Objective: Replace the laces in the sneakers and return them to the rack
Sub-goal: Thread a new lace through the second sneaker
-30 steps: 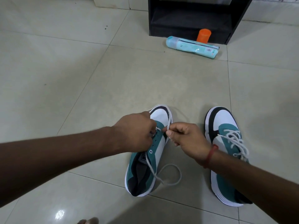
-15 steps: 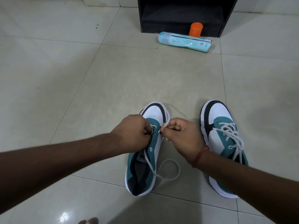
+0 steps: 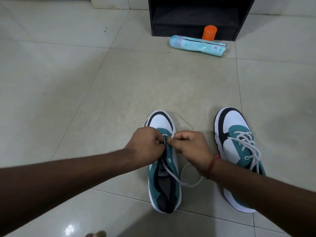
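left hand point(image 3: 145, 142) pinching lace point(image 3: 172, 175) at eyelets | right hand point(image 3: 189, 146) pinching lace end | unlaced sneaker point(image 3: 162, 182) lower centre on floor | laced sneaker point(image 3: 237, 151) lower right | rack point(image 3: 196, 16) top centre

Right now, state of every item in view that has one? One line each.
Left sneaker: on floor, partly laced, lace loose.
Lace: threaded at front eyelets, tail looping on floor.
Right sneaker: on floor, laced.
Left hand: pinching at the eyelet.
Right hand: pinching lace.
Rack: upright, bottom shelf empty.
Teal bottle: lying on its side.
Orange cap: upright.
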